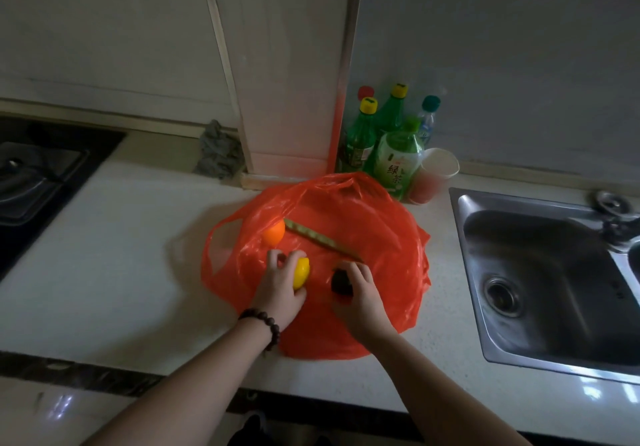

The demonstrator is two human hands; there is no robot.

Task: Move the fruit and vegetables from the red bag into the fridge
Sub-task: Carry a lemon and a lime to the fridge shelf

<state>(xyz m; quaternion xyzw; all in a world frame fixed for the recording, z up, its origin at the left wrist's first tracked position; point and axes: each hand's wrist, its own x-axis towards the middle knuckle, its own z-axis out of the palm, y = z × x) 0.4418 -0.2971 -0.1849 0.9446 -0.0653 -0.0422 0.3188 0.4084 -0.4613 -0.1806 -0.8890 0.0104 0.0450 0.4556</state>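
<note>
Red plastic bag [346,224] lies spread open on the white countertop [114,265], btwn hob and sink. Inside it: a yellow lemon [301,273], an orange fruit [274,232] near the bag's left edge, a long green bean pod [320,239] lying diagonally across the middle, and a dark item [341,283], too dim to ID.

Left hand [280,289], w/ a dark bead bracelet [265,324] on the wrist, has fingers curled round the lemon, gripping it. Right hand [360,293] has fingers curled over the dark item, holding it at the pod's lower end.

Just behind the bag: green bottles [362,137] w/ yellow caps, a green-tea bottle [398,165] and a paper cup [434,175], bunched together against the wall. Grey rag [218,151] sits at the wall, left of the bottles. Steel sink [540,272] to the right, black gas hob [38,175] far left. Fridge not in view.
</note>
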